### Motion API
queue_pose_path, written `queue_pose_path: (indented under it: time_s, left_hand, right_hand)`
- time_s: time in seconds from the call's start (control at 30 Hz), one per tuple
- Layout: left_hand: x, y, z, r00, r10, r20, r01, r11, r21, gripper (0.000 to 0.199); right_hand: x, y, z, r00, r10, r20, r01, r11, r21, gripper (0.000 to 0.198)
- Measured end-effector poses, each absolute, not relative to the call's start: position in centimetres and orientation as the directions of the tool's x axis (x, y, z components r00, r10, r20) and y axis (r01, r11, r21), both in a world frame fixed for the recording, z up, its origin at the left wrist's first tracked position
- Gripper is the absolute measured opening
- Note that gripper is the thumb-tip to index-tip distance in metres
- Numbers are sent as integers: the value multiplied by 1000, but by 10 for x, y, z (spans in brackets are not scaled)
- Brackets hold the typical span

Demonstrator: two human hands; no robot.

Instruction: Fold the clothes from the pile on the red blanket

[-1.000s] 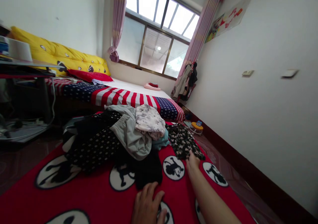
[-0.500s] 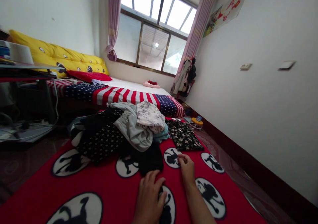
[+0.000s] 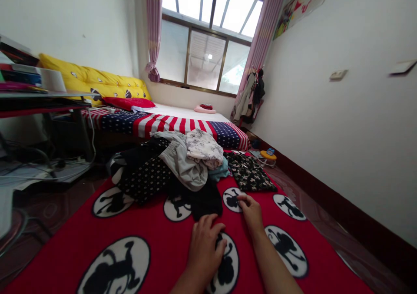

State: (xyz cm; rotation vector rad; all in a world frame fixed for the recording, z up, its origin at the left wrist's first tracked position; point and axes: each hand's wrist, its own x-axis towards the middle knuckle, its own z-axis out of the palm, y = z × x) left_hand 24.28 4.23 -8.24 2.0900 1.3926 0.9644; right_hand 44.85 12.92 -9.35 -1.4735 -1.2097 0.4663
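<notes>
A person's two bare hands rest on a red blanket [image 3: 153,233] printed with black monkey figures in white ovals, spread across the floor of a small bedroom. The left hand [image 3: 203,244] lies flat and open, palm down, over one of the ovals, its fingertips just short of a black garment [image 3: 202,200]. The right hand [image 3: 250,209] sits a little farther forward with its fingers curled loosely at the edge of another oval; it appears to hold nothing, though the fingertips are too small to tell whether they pinch the cloth.

Just beyond both hands lies a heap of clothing on the blanket: a black polka-dot piece [image 3: 143,179] to the left, a grey garment [image 3: 182,166] draped over the middle, a pale floral top [image 3: 203,148] on top, and a teal scrap [image 3: 220,172] peeking out beside it. A folded dark floral garment [image 3: 249,176] lies apart on the right of the heap, near the right hand.

Behind the heap stands a bed [image 3: 176,122] covered in stars and stripes, with a yellow cushion [image 3: 91,79] along the wall and a red pillow [image 3: 128,103]. A desk [image 3: 42,98] stands at left, a window [image 3: 205,55] with pink curtains at the back.
</notes>
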Motion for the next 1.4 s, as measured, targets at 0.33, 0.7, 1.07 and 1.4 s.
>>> queue_pose_path:
  time_s: [0.33, 0.7, 1.07, 1.4]
  left_hand:
    - [241, 42, -75, 267, 924, 273, 633, -382, 673, 30]
    - [242, 42, -77, 250, 931, 267, 614, -366, 700, 31]
    - [241, 44, -80, 250, 942, 224, 579, -331, 745, 32]
    - [240, 46, -77, 227, 946, 231, 509, -318, 800, 33]
  right_hand:
    - [448, 129, -95, 383, 863, 330, 417, 157, -895, 26]
    - [423, 119, -82, 436, 788, 435, 442, 233, -866, 30]
    - [292, 197, 9, -113, 708, 697, 847, 436, -306, 60]
    - [317, 262, 22, 20, 894, 448, 674, 319, -666, 12]
